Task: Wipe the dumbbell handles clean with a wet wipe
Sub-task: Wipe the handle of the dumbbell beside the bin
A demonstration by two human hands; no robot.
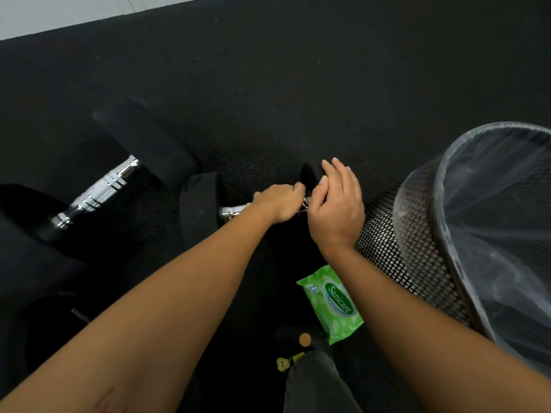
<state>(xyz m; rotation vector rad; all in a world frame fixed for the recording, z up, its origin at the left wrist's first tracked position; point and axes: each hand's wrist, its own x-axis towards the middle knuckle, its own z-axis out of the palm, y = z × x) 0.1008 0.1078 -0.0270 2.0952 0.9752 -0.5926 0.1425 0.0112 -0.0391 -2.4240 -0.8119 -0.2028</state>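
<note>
Room's tight on your right: the mesh bin [384, 234] with its plastic liner sits just beside the right head of the near dumbbell [199, 204], and your right wrist is almost against the mesh. On your left the bigger dumbbell [95, 192] lies at an angle, near but apart. The far side is all open black mat [298, 84] up to the pale floor strip [59, 10] at top left. The wipes pack [331, 302] lies flat on the mat between your forearms, close to the bin. Your left hand [278, 204] is clenched round the handle [234, 210], knuckles up, with bare chrome showing to its left. Your right hand [337, 213] is cupped over the handle's right end, fingers half straight, and honestly can't tell if it's really gripping
</note>
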